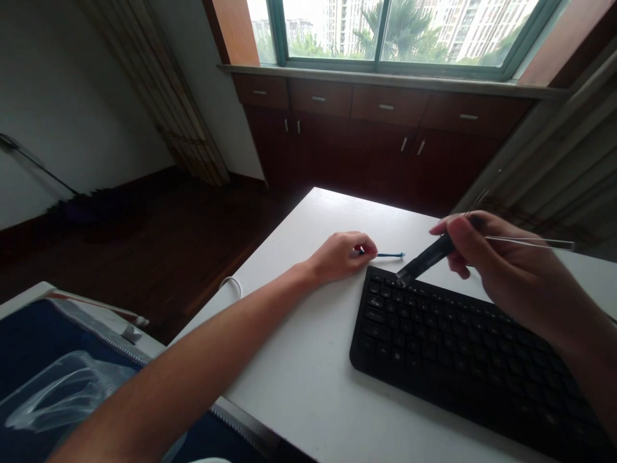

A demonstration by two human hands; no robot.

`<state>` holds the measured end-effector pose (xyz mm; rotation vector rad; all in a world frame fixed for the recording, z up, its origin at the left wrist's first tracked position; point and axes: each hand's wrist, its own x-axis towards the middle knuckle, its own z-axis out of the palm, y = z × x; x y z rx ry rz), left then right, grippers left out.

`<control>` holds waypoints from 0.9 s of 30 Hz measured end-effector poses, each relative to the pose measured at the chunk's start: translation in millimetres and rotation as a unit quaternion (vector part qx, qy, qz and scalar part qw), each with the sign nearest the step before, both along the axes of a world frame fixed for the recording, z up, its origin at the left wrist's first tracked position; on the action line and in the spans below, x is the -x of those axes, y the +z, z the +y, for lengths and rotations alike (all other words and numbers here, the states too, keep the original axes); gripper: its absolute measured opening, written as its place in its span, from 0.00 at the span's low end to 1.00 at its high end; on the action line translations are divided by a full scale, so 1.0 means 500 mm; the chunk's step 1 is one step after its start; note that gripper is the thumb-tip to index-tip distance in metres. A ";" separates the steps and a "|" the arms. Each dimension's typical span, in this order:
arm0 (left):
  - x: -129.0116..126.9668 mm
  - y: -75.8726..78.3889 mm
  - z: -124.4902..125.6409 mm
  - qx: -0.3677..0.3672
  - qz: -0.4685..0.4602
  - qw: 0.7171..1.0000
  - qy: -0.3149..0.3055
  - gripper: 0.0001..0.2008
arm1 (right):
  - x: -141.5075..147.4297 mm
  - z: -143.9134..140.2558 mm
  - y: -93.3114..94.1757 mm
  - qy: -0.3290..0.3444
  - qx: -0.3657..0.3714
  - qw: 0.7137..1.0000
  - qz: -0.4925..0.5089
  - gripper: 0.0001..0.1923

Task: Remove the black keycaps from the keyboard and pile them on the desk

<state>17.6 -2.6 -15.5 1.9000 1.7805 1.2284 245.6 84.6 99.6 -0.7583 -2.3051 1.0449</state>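
Note:
My left hand (346,255) rests on the white table (299,321), fingers curled in a pinch around a thin blue stick (390,255) whose far end splays into small tips. Above the top left of a black keyboard (463,366), my right hand (501,263) grips a black keyboard brush (427,259). Its tip slants down over the upper row of keys, and I cannot tell whether it touches them. Thin wire prongs (535,242) stick out on the other side of that hand. The right forearm covers part of the keyboard's right side.
A white cable (234,281) loops at the table's left edge. Below left, a dark blue zippered item (29,341) carries a clear plastic bag (72,392). Brown cabinets (337,141) stand under the window, beyond the table. A broom-like thing (80,206) lies far left.

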 end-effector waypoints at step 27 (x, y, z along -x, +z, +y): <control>0.000 0.016 -0.038 0.040 0.123 0.990 0.056 0.09 | -0.018 0.016 -0.032 0.084 -0.165 0.969 -0.161 0.14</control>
